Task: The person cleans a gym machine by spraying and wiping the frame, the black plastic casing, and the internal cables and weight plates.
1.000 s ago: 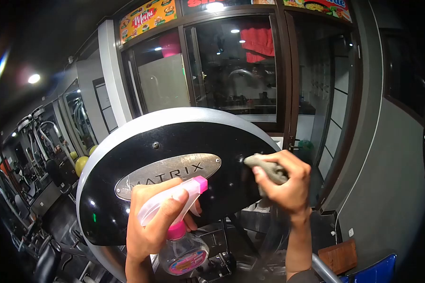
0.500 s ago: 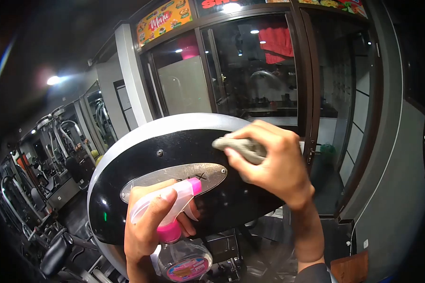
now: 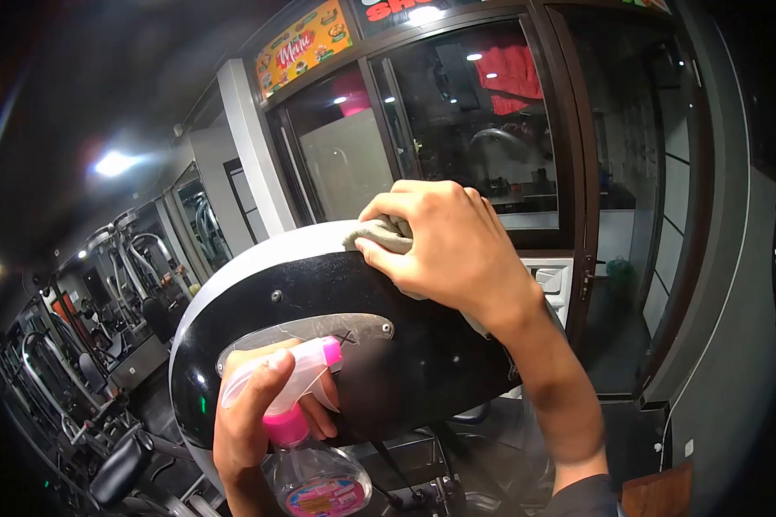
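My left hand [image 3: 254, 405] is wrapped round the neck and trigger of a clear spray bottle [image 3: 323, 474] with a pink collar and pink nozzle. The bottle is upright, in front of a black oval panel [image 3: 319, 284] with a silver rim [image 3: 259, 257]. A metal nameplate [image 3: 319, 326] on the panel is partly covered by my left hand and the sprayer. My right hand [image 3: 457, 250] grips a bunched grey-green cloth [image 3: 379, 234] against the upper rim of the panel. Part of the cloth is hidden under my fingers.
Gym machines [image 3: 129, 258] stand along the left side. Behind the panel is a brown-framed glass window [image 3: 474, 129] and a door [image 3: 629, 198]. A padded black machine part [image 3: 121, 470] is at lower left, and a brown wooden piece [image 3: 657, 491] at lower right.
My right hand has moved up and left with the cloth, from the black face to the silver top rim. The spray bottle stays in my left hand, slightly further left in view.
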`<control>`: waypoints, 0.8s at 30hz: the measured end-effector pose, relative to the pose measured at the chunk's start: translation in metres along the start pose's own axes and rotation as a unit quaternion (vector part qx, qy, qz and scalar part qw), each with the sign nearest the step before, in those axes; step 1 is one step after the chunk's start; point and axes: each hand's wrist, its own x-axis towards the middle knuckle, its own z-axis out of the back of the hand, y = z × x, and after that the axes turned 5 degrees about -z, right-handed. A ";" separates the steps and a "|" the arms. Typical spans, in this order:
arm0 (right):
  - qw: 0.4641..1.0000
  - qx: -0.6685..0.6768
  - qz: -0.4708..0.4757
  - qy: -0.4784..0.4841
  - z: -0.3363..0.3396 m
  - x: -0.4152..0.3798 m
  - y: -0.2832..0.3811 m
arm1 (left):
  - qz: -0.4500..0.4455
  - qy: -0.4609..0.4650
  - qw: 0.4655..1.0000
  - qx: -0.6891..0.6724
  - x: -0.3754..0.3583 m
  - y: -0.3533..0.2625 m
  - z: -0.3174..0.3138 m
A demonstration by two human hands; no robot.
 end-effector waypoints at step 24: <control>0.992 0.044 -0.122 0.002 0.032 -0.031 -0.054 | -0.034 0.008 0.999 -0.010 0.024 -0.001 -0.017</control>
